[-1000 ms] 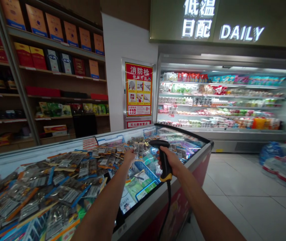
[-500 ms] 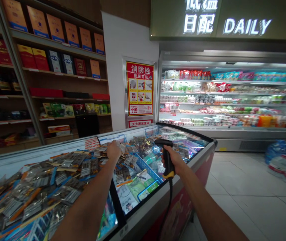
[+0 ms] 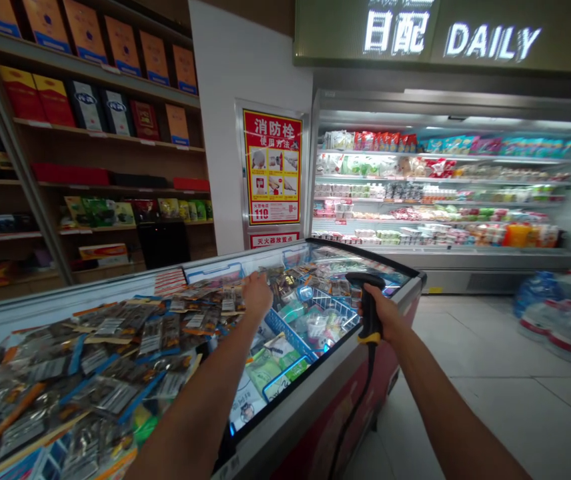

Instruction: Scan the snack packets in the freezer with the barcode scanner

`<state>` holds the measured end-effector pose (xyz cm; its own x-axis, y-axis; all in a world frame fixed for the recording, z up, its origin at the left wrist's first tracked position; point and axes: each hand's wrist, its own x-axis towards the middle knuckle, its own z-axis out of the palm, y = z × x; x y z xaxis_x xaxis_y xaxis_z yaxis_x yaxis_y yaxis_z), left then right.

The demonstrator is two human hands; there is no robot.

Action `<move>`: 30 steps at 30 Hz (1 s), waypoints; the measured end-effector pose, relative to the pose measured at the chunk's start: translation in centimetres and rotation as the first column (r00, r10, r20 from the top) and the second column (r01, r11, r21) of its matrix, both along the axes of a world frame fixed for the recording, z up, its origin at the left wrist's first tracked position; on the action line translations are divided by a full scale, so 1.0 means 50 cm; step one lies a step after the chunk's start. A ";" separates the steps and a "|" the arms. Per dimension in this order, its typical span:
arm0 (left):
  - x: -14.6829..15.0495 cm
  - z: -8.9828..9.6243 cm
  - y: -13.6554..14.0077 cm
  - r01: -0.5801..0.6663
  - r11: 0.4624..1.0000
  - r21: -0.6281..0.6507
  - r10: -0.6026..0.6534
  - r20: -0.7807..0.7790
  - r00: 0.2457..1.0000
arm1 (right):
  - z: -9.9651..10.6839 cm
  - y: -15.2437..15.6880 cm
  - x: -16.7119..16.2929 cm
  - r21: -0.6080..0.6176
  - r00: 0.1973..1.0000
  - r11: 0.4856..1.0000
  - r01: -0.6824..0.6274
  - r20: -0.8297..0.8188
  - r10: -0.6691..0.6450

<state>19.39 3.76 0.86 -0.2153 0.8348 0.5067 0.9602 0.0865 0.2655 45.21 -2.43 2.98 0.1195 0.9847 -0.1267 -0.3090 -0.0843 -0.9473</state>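
A black-and-yellow barcode scanner [image 3: 371, 320] is in the grip of my right hand [image 3: 385, 312], held above the front rim of the chest freezer [image 3: 310, 390]; its cable hangs down outside. My left hand [image 3: 258, 293] reaches over the freezer, at the right end of a heap of small clear snack packets [image 3: 110, 393] with orange and blue edges. The left fingers are curled, and whatever they hold is hidden. Right of that hand, a blue plastic basket [image 3: 290, 337] sits inside the freezer among bagged goods. Green-and-white packages [image 3: 273, 360] lie near the front.
Wooden shelves [image 3: 100, 137] with boxed goods stand on the left. Behind the freezer a red fire-hydrant notice [image 3: 272, 167] is on the wall. A lit open refrigerator [image 3: 440, 260] runs along the back right. Wrapped water bottles [image 3: 558, 320] stand on the tiled floor.
My left hand has moved right across the packets. My right hand has shifted right with the scanner. The view has turned slightly.
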 end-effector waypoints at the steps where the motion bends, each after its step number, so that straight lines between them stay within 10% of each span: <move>1: 0.027 -0.006 0.008 0.051 0.999 -0.011 -0.051 -0.006 0.999 | -0.002 0.002 0.012 -0.003 1.000 1.000 0.020 -0.004 -0.020; 16: 0.333 -0.126 0.115 0.550 0.741 -0.386 -0.581 0.041 0.813 | -0.048 0.037 0.120 -0.068 0.994 0.991 0.111 -0.010 -0.112; 30: 0.210 -0.105 0.029 0.412 0.848 -0.332 -0.458 -0.071 0.886 | -0.039 0.024 0.056 -0.076 0.999 0.996 0.044 -0.020 -0.045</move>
